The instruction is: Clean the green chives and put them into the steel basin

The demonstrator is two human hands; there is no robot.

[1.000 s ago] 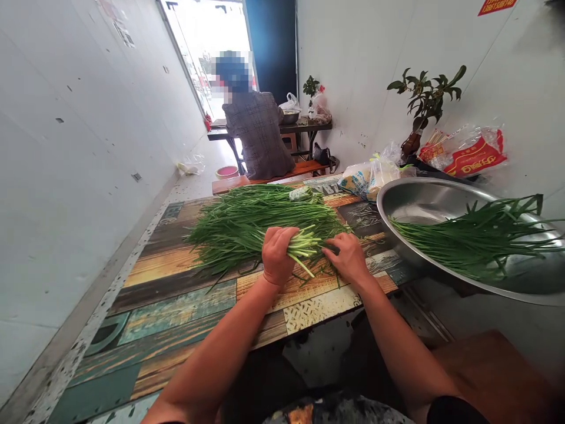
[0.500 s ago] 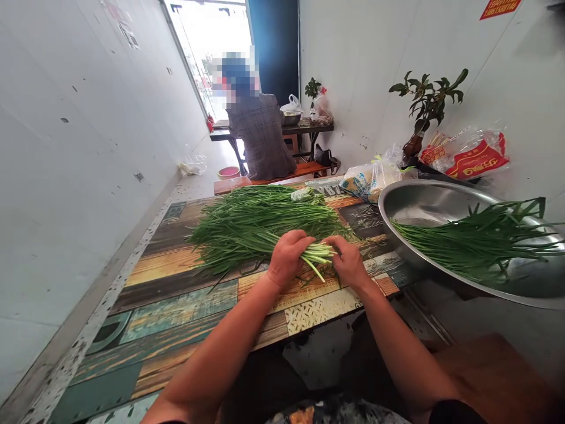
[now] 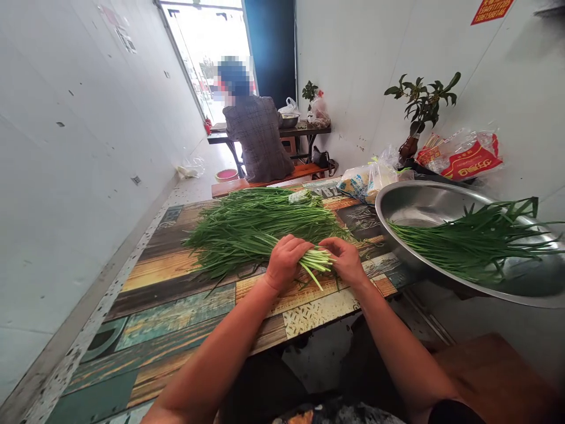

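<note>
A big pile of green chives (image 3: 256,227) lies across a table (image 3: 176,312) with a patterned wood-plank top. My left hand (image 3: 285,261) is closed round a bunch of chives (image 3: 315,259) near their pale stem ends. Just to its right, my right hand (image 3: 346,259) pinches those stem ends with its fingertips. A wide steel basin (image 3: 424,206) at the right holds more chives (image 3: 477,238), their tips hanging over the far rim.
Plastic bags of goods (image 3: 368,176) and a red packet (image 3: 470,159) sit behind the basin beside a potted plant (image 3: 419,109). A person in a checked top (image 3: 258,141) sits on a bench at another table farther back. White walls close in left and right.
My right hand has moved left from the table onto the stem ends of the bunch. My left hand keeps its grip, shifted slightly right and down.
</note>
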